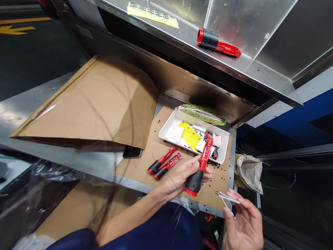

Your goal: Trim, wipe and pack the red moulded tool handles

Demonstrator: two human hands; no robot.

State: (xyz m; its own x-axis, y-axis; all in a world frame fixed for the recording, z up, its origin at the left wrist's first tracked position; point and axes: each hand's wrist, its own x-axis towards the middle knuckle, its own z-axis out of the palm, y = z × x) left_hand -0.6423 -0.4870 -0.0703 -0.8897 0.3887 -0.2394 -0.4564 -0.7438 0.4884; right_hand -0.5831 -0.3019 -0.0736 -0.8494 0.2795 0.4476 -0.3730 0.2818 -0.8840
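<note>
My left hand (180,177) is closed around a red and black plastic tool housing (195,178), its round black end low and its red end tilted up over the tray. In my right hand (244,222), thumb and fingers pinch white tweezers (230,198), with the tips pointing left toward the housing but apart from it. Something small and dark sits at those tips, too small to make out. Two similar red and black housing pieces (161,160) lie side by side on the cardboard, left of my left hand.
A white tray (166,133) holds yellow label sheets (191,135) and small black parts. Behind it lies a green zip pouch (203,114). Cardboard (96,104) leans at left, near a phone (132,152). Another red and black housing (218,43) rests on the metal shelf (273,80).
</note>
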